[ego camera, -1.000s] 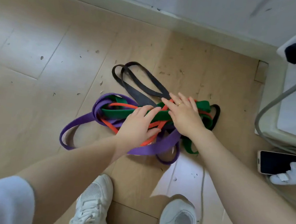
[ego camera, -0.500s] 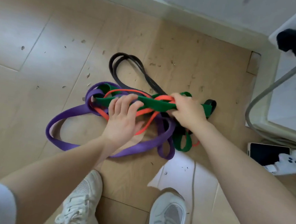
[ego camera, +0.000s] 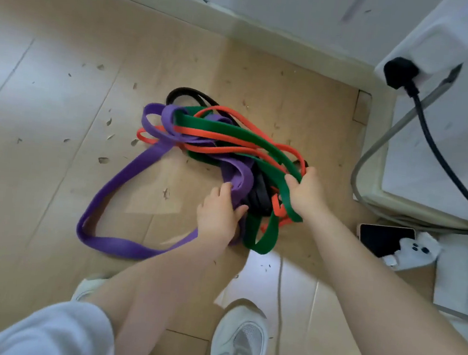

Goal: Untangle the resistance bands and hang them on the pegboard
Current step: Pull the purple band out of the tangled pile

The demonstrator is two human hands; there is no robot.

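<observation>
On the wooden floor [ego camera: 43, 159], just ahead of the person's white sneakers [ego camera: 239, 344], the four resistance bands sit in one knot at the middle of the view. The left hand [ego camera: 217, 216] has its fingers curled round a fold of the purple band [ego camera: 130, 173], whose long loop trails out toward 8 o'clock. The right hand [ego camera: 305, 193] grips the green band [ego camera: 259, 142] where it bends down at 3 o'clock of the pile. The orange band [ego camera: 217, 134] weaves over and under the green, and the black band [ego camera: 259, 197] is bunched between the hands, with a loop showing at 12 o'clock. To work well here, she would likely do best to draw the hands apart slowly, watching which strand tightens, and slip the purple loop free rather than tug. No pegboard is in view. A phone [ego camera: 384, 237] and a black power cable [ego camera: 440, 157] lie toward 3 o'clock, worth keeping clear of.
</observation>
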